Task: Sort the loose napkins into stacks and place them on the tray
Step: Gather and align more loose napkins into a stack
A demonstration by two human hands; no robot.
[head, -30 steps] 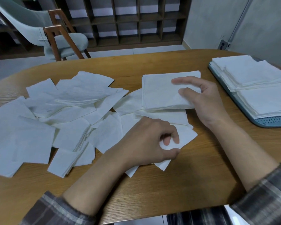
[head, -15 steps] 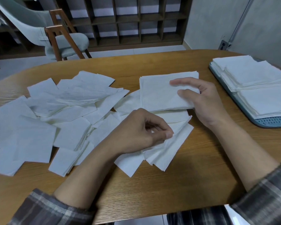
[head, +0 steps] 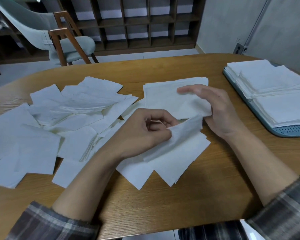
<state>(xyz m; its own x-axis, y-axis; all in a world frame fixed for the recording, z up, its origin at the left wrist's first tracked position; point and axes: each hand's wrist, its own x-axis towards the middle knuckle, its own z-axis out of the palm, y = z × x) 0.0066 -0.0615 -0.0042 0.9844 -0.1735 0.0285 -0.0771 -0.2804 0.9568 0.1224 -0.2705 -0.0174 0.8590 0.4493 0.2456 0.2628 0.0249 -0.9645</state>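
We had one napkin [head: 185, 134] pinched by a corner in our left hand [head: 145, 134], lifted off the few lying just on the near side of the half-built stack [head: 164, 99]. Our right hand [head: 213, 108] gripped that stack at its near right corner, fingers across the top. To do this well, we judged, the napkin needed laying flat with its edges squared to the stack before release. The loose napkins [head: 73, 118] sprawled over the counter [head: 163, 201] left of the stack. The tray [head: 291, 133], already carrying stacks, sat well to its right.

Wooden table [head: 163, 201], upholstered chair [head: 68, 44], cubby shelving [head: 145, 23]
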